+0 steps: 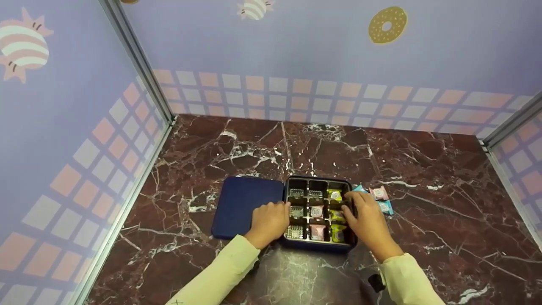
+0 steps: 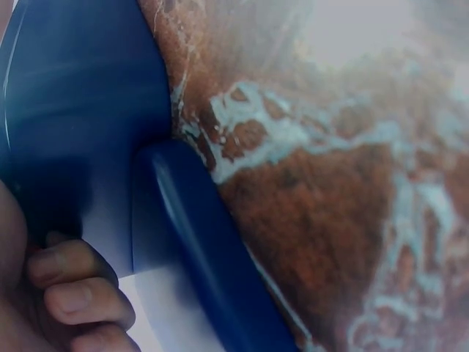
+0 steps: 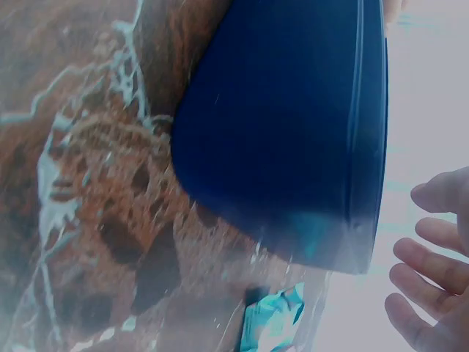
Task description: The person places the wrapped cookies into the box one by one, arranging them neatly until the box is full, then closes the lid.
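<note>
A dark blue tin box (image 1: 319, 246) lies with its hinged lid (image 1: 241, 201) folded out to the left. Its divided tray holds yellow-green wrapped candies (image 1: 338, 233) in the right column and two pink wrapped candies (image 1: 316, 232) in the middle column. My left hand (image 1: 271, 222), fingers curled, holds the box's left edge beside the lid. Over the right column is my right hand (image 1: 367, 216), its thumb and fingers near the middle yellow-green candy. In the right wrist view the fingers (image 3: 432, 268) are spread and loosely bent, with nothing visible between them.
Just right of the box lie a pink wrapped candy (image 1: 379, 193) and blue wrapped candies (image 1: 385, 207), one partly behind my right hand. The marbled table (image 1: 203, 271) is bounded by printed panels at the back (image 1: 296, 51), left and right.
</note>
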Demonstrator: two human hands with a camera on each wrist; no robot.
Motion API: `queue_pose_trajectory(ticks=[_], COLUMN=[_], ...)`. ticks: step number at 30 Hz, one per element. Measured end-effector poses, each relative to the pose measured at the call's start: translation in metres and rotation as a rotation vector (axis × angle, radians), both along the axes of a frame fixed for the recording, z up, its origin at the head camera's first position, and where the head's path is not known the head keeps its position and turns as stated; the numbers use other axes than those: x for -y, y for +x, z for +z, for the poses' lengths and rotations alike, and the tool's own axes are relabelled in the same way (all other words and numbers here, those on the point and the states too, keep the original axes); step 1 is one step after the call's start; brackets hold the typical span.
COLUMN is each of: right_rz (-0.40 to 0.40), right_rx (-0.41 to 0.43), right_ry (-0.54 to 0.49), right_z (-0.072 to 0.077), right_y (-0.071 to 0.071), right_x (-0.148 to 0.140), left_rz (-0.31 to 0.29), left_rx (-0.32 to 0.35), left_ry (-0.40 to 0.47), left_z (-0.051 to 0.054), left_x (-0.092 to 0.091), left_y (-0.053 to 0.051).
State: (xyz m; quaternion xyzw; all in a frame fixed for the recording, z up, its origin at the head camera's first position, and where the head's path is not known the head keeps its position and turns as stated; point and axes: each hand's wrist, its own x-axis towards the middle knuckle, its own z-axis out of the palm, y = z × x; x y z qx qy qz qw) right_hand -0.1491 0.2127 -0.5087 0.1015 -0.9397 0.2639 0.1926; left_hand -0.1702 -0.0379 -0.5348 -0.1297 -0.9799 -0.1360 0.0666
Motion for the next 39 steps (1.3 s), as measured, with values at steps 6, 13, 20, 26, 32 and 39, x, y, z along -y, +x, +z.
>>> queue_pose_trajectory(ticks=[6,13,20,26,32,39], right_rz=[-0.042,-0.083,-0.134,-0.126,-0.12,-0.079], right_rx=[0.012,0.028,0.103,0.157,0.217,0.282], right_ry=[-0.008,-0.016,0.015,0.052,0.098,0.168], right_z=[-0.004,-0.009,-0.012,-0.015,-0.017,-0.02], right_y=[0.002,0.001,0.0,-0.001,-0.003,-0.006], right_x=[-0.012,-0.028,-0.042,-0.047,-0.053,-0.06], left_rz=[-0.002,-0.002,0.005,0.008,0.01,0.013], left_rx=[-0.053,-0.035,0.008,0.003,0.015,-0.02], left_ry=[0.003,0.004,0.003,-0.004,-0.009,-0.011], left_z=[-0.001,-0.001,0.001,0.002,0.002,0.0], left_x=[0.0,-0.001,-0.002,-0.001,-0.001,-0.002], left_y=[0.001,0.002,0.001,0.001,0.002,0.003])
